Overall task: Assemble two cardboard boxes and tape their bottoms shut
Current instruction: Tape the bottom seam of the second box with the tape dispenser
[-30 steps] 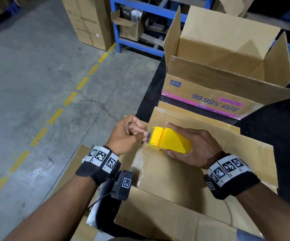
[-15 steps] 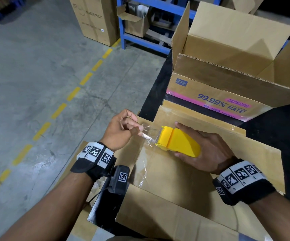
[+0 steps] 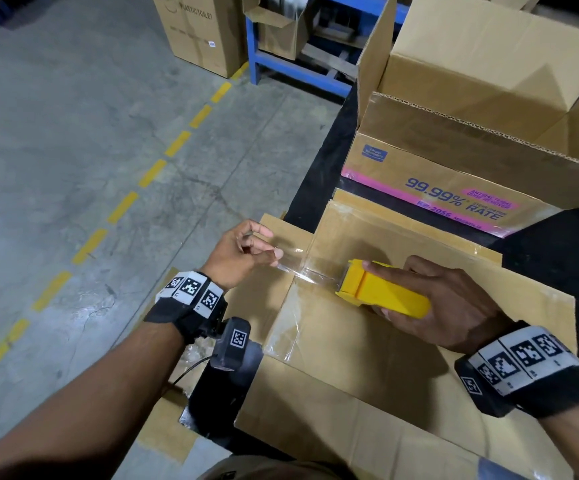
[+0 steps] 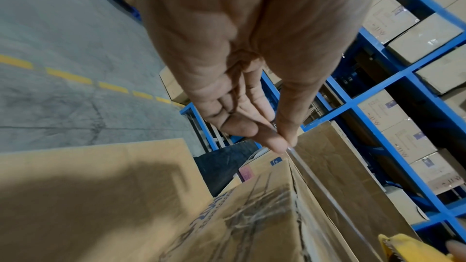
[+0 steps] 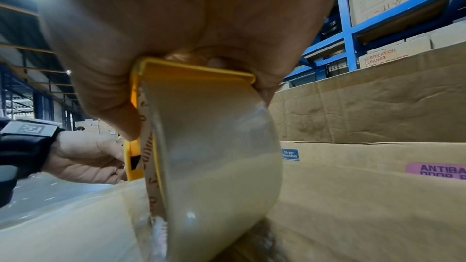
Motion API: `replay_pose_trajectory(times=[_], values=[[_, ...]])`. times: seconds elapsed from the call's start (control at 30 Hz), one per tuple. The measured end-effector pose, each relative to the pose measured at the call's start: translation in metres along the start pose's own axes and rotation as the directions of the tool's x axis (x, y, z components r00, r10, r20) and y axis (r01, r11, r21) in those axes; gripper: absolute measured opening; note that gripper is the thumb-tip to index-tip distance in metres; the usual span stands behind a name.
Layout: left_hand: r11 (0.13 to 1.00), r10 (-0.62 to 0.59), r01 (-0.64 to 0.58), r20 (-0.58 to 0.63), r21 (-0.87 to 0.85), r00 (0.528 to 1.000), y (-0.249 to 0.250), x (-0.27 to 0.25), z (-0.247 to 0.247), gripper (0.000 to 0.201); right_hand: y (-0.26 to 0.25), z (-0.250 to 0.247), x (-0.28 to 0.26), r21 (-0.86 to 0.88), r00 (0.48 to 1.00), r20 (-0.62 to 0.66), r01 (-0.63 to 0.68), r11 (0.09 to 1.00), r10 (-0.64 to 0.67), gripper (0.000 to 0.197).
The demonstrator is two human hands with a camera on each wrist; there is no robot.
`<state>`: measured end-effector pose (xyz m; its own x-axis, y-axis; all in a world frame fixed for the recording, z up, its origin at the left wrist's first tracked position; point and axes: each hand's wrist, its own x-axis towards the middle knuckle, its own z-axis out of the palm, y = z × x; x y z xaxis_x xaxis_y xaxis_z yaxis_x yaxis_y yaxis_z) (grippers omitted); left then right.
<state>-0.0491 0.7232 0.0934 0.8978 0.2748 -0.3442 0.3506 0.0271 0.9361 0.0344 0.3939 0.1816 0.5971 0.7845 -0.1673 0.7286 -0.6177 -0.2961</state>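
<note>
A brown cardboard box (image 3: pixel 367 358) lies bottom up in front of me, its flaps folded shut. My right hand (image 3: pixel 447 306) grips a yellow tape dispenser (image 3: pixel 381 292) over the middle of that bottom; the clear tape roll (image 5: pixel 214 156) fills the right wrist view. My left hand (image 3: pixel 243 254) pinches the free end of the clear tape (image 3: pixel 295 268) between thumb and fingertips (image 4: pixel 279 142) just past the box's left edge. The strip stretches taut between both hands. A second box (image 3: pixel 471 140) stands open-topped behind, printed with pink and blue lettering.
The boxes sit on a black table (image 3: pixel 319 174) whose left edge drops to a grey concrete floor (image 3: pixel 73 150) with a dashed yellow line. Blue shelving (image 3: pixel 298 71) with more cartons stands behind. A flat cardboard sheet (image 3: pixel 163 431) lies low at the left.
The dispenser has moved right, away from my left hand. A longer strip of clear tape now spans between them. My left hand keeps its pinch near the box's left edge.
</note>
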Motion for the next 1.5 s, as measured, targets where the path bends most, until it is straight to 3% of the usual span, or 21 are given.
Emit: replay_pose_trajectory(times=[0.6, 0.9, 1.07, 1.17, 1.23, 1.3, 1.4, 1.43, 1.5], values=[[0.998, -0.050, 0.050, -0.012, -0.026, 0.999, -0.014, 0.010, -0.001, 0.040, -0.009, -0.006, 0.009, -0.017, 1.000, 0.007, -0.017, 1.000, 0.017, 0.081], [0.995, -0.098, 0.097, 0.048, 0.030, 0.994, -0.024, 0.017, 0.001, 0.032, -0.012, -0.003, 0.012, -0.036, 0.999, 0.029, -0.023, 0.999, 0.024, 0.081], [0.987, -0.137, 0.123, 0.146, 0.104, 0.980, -0.041, 0.019, 0.016, 0.023, -0.013, 0.002, 0.016, -0.086, 0.998, 0.050, -0.032, 0.996, 0.036, 0.080], [0.891, -0.054, -0.004, 0.113, 0.454, 0.992, -0.050, 0.017, 0.022, 0.028, -0.011, 0.003, 0.016, -0.089, 0.998, 0.053, -0.041, 0.995, 0.046, 0.080], [0.878, 0.084, -0.114, 0.085, 0.465, 0.993, -0.050, 0.013, 0.018, 0.030, -0.011, 0.003, 0.016, -0.095, 0.998, 0.054, -0.039, 0.995, 0.045, 0.081], [0.879, 0.251, -0.268, 0.096, 0.395, 0.963, -0.038, 0.005, 0.017, 0.033, -0.010, 0.004, 0.016, -0.105, 0.997, 0.055, -0.040, 0.994, 0.046, 0.079], [0.716, 0.417, -0.535, 0.340, 0.449, 0.843, -0.009, -0.009, 0.033, 0.065, -0.009, 0.006, 0.018, -0.122, 0.997, 0.057, -0.035, 0.992, 0.042, 0.076], [0.632, 0.395, -0.582, 0.433, 0.513, 0.810, -0.004, -0.011, 0.041, 0.081, -0.009, 0.006, 0.019, -0.123, 0.998, 0.052, -0.033, 0.992, 0.039, 0.074], [0.480, 0.276, -0.592, 0.530, 0.647, 0.802, -0.002, -0.010, 0.052, 0.102, -0.009, 0.005, 0.019, -0.122, 0.999, 0.038, -0.027, 0.992, 0.031, 0.072]])
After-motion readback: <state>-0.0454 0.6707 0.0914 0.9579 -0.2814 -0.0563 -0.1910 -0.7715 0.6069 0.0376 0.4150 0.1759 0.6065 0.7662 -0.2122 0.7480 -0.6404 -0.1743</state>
